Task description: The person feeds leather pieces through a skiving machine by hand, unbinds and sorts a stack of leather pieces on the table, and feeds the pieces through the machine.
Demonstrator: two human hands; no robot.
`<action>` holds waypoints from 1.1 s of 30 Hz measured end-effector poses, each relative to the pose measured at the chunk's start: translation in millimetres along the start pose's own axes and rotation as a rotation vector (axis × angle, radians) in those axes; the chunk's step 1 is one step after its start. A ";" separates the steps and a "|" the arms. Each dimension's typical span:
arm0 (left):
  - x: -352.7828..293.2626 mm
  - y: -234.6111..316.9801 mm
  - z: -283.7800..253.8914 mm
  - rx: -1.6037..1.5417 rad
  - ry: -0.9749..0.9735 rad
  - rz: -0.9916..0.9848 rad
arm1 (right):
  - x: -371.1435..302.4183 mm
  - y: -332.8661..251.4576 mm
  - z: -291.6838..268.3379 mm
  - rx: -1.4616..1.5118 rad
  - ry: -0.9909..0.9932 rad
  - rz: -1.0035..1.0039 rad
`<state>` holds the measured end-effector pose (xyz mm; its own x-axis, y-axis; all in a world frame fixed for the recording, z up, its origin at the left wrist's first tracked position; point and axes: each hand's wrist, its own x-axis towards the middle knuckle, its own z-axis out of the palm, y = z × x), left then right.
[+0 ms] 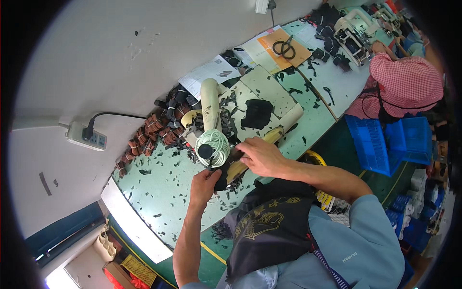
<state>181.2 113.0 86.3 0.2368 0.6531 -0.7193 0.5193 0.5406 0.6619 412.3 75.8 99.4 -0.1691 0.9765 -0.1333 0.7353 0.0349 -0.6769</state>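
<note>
My left hand (204, 185) pinches a black piece of material (221, 179) at the near side of the bench machine (210, 103), which has a curved cream arm. On the machine's front sits a round bundle of pale green cord (219, 144) with a black knob, hiding the spot where the piece meets the machine. My right hand (260, 155) is beside this bundle, its fingers bent and closed together at the machine's front. Whatever lies between its fingertips is too small and dark to make out. Behind the right hand, a flat stack of black pieces (257, 114) lies on the cream machine top.
Brown tied bundles (154, 124) line the wall side of the pale green table (163, 192), which is strewn with black scraps. Black scissors (284, 49) lie on an orange sheet. A co-worker in a red checked top (404, 84) sits at another machine (353, 41). Blue crates (368, 144) stand behind.
</note>
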 end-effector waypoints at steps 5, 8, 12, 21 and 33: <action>22.9 -5.8 13.6 0.227 0.088 0.150 | 11.9 -10.3 5.2 -0.092 0.033 -0.012; 12.0 6.4 12.2 0.145 0.019 0.143 | 9.9 5.2 12.4 -0.108 0.083 -0.059; -0.2 -1.1 3.1 -0.137 -0.092 0.155 | 2.7 10.6 7.7 0.093 0.064 -0.034; 19.1 -5.1 9.6 0.233 0.063 0.098 | 6.6 -1.3 3.5 0.110 -0.010 -0.042; 8.8 2.2 1.8 0.185 -0.006 0.049 | 4.2 10.1 5.3 0.116 0.020 -0.012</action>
<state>185.9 119.0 81.1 0.2700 0.6728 -0.6888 0.6491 0.4011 0.6463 415.6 79.1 88.1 -0.1628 0.9804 -0.1110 0.6522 0.0225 -0.7577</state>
